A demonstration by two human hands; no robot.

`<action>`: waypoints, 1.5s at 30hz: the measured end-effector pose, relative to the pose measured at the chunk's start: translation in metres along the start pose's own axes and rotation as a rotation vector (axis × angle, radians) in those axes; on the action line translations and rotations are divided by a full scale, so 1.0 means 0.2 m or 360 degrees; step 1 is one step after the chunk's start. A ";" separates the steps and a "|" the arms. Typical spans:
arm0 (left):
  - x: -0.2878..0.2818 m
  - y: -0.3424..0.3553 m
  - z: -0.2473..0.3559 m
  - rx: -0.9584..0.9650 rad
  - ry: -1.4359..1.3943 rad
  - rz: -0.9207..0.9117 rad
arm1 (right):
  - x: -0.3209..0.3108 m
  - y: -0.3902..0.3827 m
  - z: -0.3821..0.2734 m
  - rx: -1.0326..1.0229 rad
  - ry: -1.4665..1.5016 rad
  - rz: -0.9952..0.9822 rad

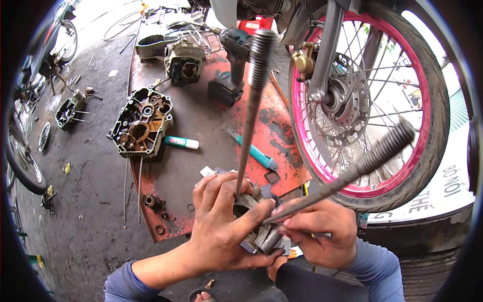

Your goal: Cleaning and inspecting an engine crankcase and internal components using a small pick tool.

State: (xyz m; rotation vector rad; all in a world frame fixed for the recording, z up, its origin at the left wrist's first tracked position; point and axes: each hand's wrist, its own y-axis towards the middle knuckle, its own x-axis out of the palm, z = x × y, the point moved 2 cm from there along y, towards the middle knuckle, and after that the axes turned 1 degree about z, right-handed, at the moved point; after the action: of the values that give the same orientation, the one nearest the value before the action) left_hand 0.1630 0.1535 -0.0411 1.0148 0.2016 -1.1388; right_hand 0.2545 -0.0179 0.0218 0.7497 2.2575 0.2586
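My left hand grips a grey metal engine part low in the centre, fingers wrapped over its top and side. Two long studs with threaded tops rise from it: one upright, the other slanting toward the upper right. My right hand is closed at the right of the part, fingertips pinched by the slanting stud's base; what exactly they hold is hard to make out. Just beyond lie a teal utility knife and a white-and-teal tube on a worn red metal tray.
An open crankcase half, a cylinder and a cordless drill sit on the tray. A motorcycle wheel with pink rim stands close at right. Loose parts and motorcycles are on the left.
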 end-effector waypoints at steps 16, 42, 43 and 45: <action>0.00 0.08 -0.23 0.0265 -0.0772 -0.0324 | 0.04 0.05 0.07 0.0275 0.0220 0.0142; 0.02 0.04 -0.14 0.0166 -0.0509 -0.0100 | 0.10 0.00 0.13 0.0216 0.0283 0.0405; 0.01 0.04 -0.14 0.0165 -0.0449 -0.0049 | 0.10 0.01 0.12 0.0218 0.0272 0.0385; 0.01 0.02 -0.14 0.0158 -0.0393 0.0009 | 0.09 0.06 0.11 0.0189 0.0139 0.0254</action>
State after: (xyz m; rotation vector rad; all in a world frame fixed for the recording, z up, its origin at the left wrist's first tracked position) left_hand 0.1758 0.1736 -0.0560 0.9509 -0.0556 -1.2670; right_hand 0.2646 0.0018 -0.0006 1.0009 2.3137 0.2385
